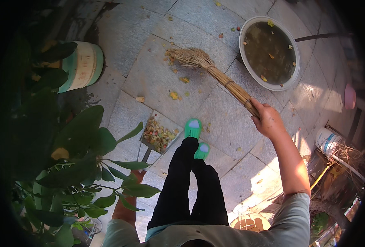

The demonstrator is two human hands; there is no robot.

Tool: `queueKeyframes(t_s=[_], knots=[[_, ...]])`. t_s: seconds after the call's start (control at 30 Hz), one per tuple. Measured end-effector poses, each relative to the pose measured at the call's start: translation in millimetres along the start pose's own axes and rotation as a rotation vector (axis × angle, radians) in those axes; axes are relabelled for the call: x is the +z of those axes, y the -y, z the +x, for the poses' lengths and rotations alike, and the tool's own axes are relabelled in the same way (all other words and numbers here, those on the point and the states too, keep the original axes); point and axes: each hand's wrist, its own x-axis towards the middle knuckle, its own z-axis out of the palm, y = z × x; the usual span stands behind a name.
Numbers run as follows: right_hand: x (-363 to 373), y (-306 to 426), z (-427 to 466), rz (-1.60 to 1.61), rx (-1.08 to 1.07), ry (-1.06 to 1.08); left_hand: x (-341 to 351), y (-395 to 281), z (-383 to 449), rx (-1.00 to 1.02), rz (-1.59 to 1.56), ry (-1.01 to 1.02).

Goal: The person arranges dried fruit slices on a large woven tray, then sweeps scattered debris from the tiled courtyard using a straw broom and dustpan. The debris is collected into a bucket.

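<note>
My right hand (267,120) grips the bound handle of a straw hand broom (228,83). The broom's bristles spread at upper left, against fallen leaves on the stone paving. My left hand (137,176), partly behind green leaves, is closed round the handle of a dustpan (147,154). Yellow leaves and small red fruits lie in the pan, to the left of my green shoes. Several loose yellow leaves (174,95) are scattered on the paving between the broom and the dustpan.
A wide basin of murky water (270,55) stands at upper right. A green and white bucket (83,66) is at upper left. Leafy branches (105,173) cover the left side. At right are a white bucket (325,140), dry twigs and a pink basin (350,96).
</note>
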Motion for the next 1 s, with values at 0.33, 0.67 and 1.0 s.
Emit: queueKeyframes(t_s=[0.33, 0.67, 1.0], knots=[[12.5, 53.5, 194.3, -0.077, -0.059, -0.15, -5.5, -10.3, -0.4, -0.138, -0.088, 0.045], [63.4, 50.5, 89.3, -0.281, -0.142, 0.05, 10.5, -3.7, -2.2, -0.054, -0.34, -0.045], [84.8, 35.7, -100.0, -0.188, -0.129, 0.217, 15.9, -20.2, -1.3, 0.031, -0.299, -0.086]])
